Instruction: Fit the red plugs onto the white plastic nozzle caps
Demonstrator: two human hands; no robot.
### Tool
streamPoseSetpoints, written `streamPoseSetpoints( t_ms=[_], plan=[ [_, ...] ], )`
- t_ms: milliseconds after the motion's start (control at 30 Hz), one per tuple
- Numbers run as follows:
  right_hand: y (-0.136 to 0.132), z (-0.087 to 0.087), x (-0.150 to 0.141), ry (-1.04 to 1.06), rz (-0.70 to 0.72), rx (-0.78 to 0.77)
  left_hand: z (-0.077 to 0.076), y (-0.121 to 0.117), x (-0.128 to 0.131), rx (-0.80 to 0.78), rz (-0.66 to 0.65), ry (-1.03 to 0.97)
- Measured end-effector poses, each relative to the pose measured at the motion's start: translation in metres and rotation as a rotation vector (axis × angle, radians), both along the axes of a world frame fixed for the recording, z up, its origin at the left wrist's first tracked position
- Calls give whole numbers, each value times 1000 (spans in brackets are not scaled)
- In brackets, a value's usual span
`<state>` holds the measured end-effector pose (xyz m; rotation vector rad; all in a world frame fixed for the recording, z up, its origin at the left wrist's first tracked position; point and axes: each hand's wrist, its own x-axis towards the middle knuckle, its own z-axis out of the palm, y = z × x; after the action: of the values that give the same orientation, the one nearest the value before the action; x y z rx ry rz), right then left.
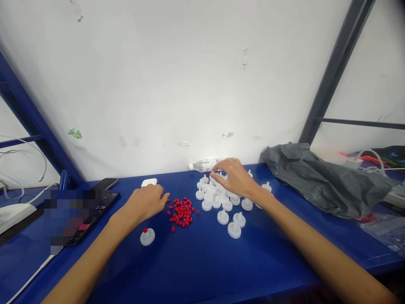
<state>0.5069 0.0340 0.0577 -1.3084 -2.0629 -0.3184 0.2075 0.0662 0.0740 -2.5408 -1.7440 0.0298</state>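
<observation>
My right hand (232,175) is over a cluster of white, disc-based plastic caps with thin spouts (207,204). Its thumb and index fingertips come together at the spout of a cap on the far side, partly hidden by the fingers. To the left, my left hand (150,202) hovers beside a pile of small red caps (182,213), its thumb held apart and the other fingers curled mostly out of sight. Nothing shows in it. Nearer to me stands a single white spouted cap (147,237) with a red cap (145,230) on its spout.
Behind the cluster a clear plastic bottle (204,165) lies against the wall. A white case (149,182) is beyond my left hand. Two phones (109,184) lie at left, near a cable (31,276). A grey plastic bag (303,177) covers the right of the blue table (196,270).
</observation>
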Motion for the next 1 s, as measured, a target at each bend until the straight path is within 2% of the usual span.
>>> streamPoseSetpoints(
  t_ms=[67,133,233,333,467,533,633,700,867,1000],
  plan=[
    [0,-1,0,-35,-5,-9,12,-5,-8,-63,46,11],
    [1,-3,-1,-72,-14,-24,22,-11,-17,-342,95,7],
    [1,-5,0,-119,-16,-41,29,-16,-28,-668,49,-11],
    [1,-4,0,-128,-13,-36,27,-15,-33,-743,8,-63],
    [-6,3,-2,-47,-6,75,23,-7,-29,-594,-91,-144],
    [-12,6,-9,-4,30,121,21,-5,-19,-421,-155,-249],
    [-23,6,-28,-7,129,120,14,-8,3,-32,-248,-399],
    [-29,2,-42,-45,197,95,6,-13,19,115,-286,-436],
    [-32,-10,-60,-130,264,99,-16,-29,42,192,-369,-604],
    [-27,-9,-50,-118,257,144,-20,-38,43,143,-431,-723]
  ],
)
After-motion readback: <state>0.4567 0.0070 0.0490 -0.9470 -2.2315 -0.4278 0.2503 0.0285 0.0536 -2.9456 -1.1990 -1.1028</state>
